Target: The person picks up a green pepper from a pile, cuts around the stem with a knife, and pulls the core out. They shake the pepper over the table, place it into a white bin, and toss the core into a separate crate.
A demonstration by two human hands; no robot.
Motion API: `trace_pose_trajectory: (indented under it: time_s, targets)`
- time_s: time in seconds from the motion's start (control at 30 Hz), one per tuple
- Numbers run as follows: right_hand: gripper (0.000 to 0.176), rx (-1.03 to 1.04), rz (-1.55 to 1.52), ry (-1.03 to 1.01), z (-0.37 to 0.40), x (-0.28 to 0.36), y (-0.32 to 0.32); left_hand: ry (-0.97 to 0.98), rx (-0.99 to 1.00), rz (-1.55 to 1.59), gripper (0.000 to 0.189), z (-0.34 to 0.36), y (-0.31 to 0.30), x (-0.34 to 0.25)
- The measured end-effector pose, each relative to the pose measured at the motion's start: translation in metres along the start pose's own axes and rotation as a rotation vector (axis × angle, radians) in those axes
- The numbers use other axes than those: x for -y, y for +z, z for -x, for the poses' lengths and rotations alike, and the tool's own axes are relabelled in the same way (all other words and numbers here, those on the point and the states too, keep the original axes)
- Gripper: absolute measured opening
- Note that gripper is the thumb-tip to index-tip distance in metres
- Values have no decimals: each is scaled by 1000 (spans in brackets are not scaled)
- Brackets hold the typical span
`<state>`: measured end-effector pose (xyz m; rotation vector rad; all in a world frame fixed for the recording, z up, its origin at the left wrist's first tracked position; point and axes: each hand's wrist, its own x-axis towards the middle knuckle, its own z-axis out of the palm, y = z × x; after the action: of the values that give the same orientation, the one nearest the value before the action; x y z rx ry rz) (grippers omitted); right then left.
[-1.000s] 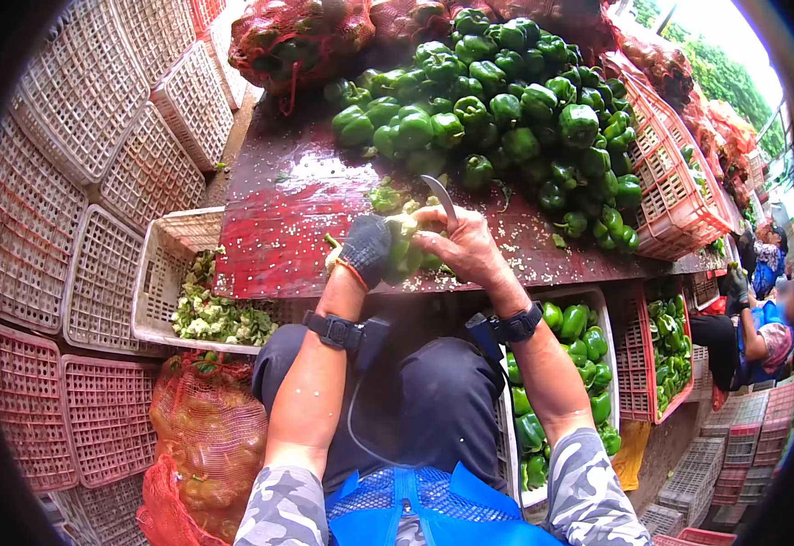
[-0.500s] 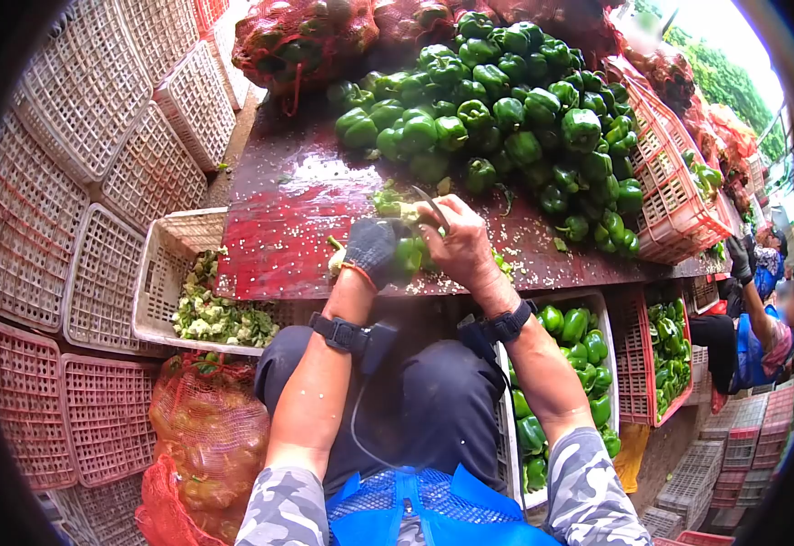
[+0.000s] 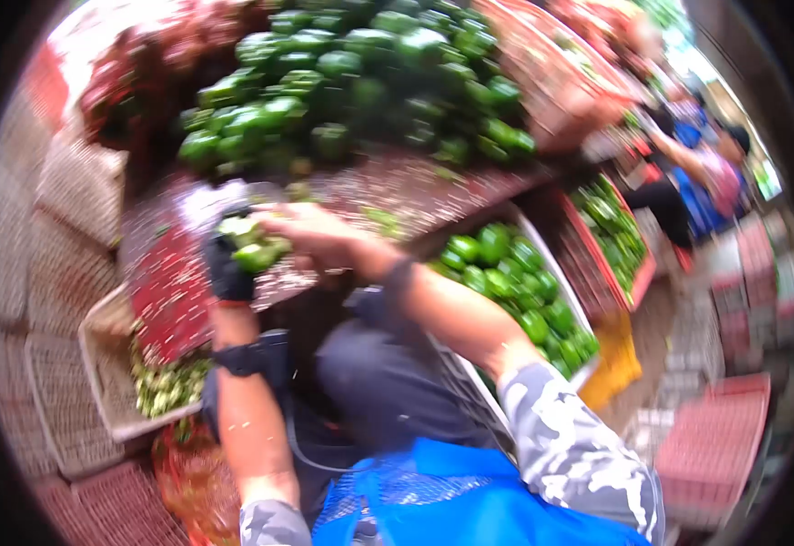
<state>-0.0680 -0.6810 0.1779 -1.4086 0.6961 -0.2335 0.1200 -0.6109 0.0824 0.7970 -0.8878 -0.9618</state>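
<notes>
The green bell pepper (image 3: 256, 252) is up off the table (image 3: 415, 187), just above its near edge, clasped in the gloved left hand (image 3: 231, 271). The dark glove wraps the pepper's lower side. Pale flesh shows at the top of the pepper, though motion blur hides the detail.

The bare right hand (image 3: 317, 238) lies against the pepper from the other side with its fingers bent over it. The blur leaves it unclear whether that hand grips the pepper or something of its own.

A pepper like this is probably light and hollow, with a firm, crisp wall that would crack under a hard squeeze. Its skin looks waxy, and the table is wet, so it may be slippery. The broad shoulders seem the safest place to cup it, as the glove does.

Further back on the table is a heap of green peppers (image 3: 342, 82). A white crate (image 3: 96, 355) of green trimmings stands below to the left, and a crate of peppers (image 3: 568, 291) to the right. Another person (image 3: 697, 173) works at the far right.
</notes>
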Motion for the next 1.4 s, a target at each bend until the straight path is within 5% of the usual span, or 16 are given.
trace_pose_trajectory:
  time_s: [0.03, 0.07, 0.1, 0.13, 0.2, 0.4, 0.5, 0.6, 0.63, 0.8, 0.87, 0.9, 1.03, 1.13, 1.2, 1.4]
  targets:
    - [54, -13, -54, 39, 17, 16, 1, 243, 38, -359, 39, -5, 4, -6]
    - [56, -8, -142, 5, 14, 5, 1, 307, 100, -347, 40, -5, 13, -21]
    - [55, -32, -167, -82, 2, -8, -1, 274, 32, -445, 42, -2, 16, -24]
    - [58, -34, -167, -115, -4, -19, -6, 161, 121, -177, 44, -4, 22, -28]
    - [45, -103, -394, -189, 17, -19, -4, 176, 112, -439, 49, -3, 35, -36]
    - [58, -142, -376, -162, 59, -46, -28, 101, 406, -391, 60, 4, 68, -34]
    - [56, -158, -313, -158, 115, -63, -54, -7, 328, -206, 66, 3, 65, -26]
    - [50, -405, -118, -99, 198, -95, -93, -39, 279, -93, 57, -7, 25, -14]
    - [49, -549, 4, 77, 239, -88, -101, -19, 195, -114, 47, -1, 26, -17]
    - [44, -1203, 403, 57, 399, -180, -142, -23, 84, -229, 36, 6, -4, -16]
    - [46, -1333, 1037, 33, 439, -216, -143, -38, 95, -257, 35, 4, -13, -15]
    - [50, -1400, 1028, 159, 445, -223, -134, -46, 103, -269, 34, 2, -14, -14]
    - [56, -1178, 1249, 253, 450, -248, -95, -57, 118, -172, 29, -1, -11, -5]
    - [42, -1241, 1153, 130, 450, -257, -92, -47, 241, -465, 35, -4, -26, -6]
    - [40, -1264, 1158, 163, 454, -263, -92, -100, 147, -212, 30, 0, -21, -6]
    - [26, -1303, 1267, 103, 434, -299, -102, 52, 120, -553, 25, 9, 26, -30]
